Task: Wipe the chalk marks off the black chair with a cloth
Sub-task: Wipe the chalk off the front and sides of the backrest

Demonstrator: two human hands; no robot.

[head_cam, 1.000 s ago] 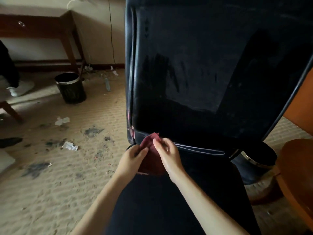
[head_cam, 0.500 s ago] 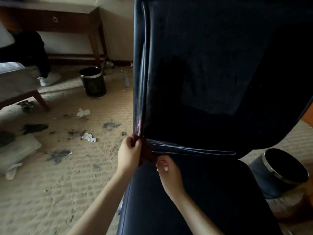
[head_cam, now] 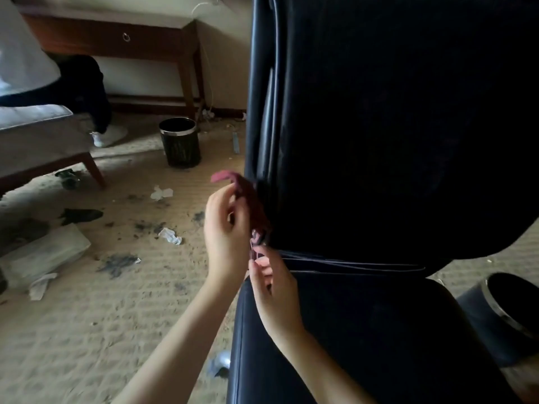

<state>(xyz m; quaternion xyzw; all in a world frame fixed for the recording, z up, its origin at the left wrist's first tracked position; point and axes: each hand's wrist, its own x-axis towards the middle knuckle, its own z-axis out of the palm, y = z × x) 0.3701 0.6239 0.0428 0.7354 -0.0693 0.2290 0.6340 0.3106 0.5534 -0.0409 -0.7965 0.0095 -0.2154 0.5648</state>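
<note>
While gripped, cloth [head_cam: 245,196] upright, chair [head_cam: 393,141] edge

The setting was a carpeted room furnished like a hotel room or a bedroom in a home, untidy at this moment. A dark wooden desk [head_cam: 116,39] with a ring-pull drawer stood against a pale wall, and a thin cord hung down beside its leg. A grey upholstered seat [head_cam: 38,135] on wooden legs occupied the left side. The beige carpet [head_cam: 87,330] was marked with dark smudges and strewn with crumpled tissues [head_cam: 161,193] and scraps. A small black waste bin [head_cam: 180,142] with a metal rim stood near the desk, and a second bin [head_cam: 507,310] stood at the right, beside a black padded chair [head_cam: 393,141].
</note>
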